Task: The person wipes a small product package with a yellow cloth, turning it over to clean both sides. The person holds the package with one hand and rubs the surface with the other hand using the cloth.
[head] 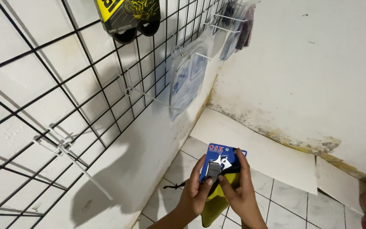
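Observation:
Low in the head view, both my hands hold a blue carded package [221, 157] with a dark part sealed on its front. My left hand [196, 191] grips its left edge, thumb pressed on the dark part. My right hand [239, 193] wraps its right edge from behind. A yellow-green cloth [217, 202] hangs below the package between my hands, and a thin black strap [175, 185] trails off to the left.
A black wire grid [85, 91] covers the white wall on the left, with empty white pegs [79, 167]. Clear bagged items [187, 76] hang further along, and a black-yellow package [128, 17] hangs at the top. White card sheets [259, 148] lean on the stained wall over tiled floor.

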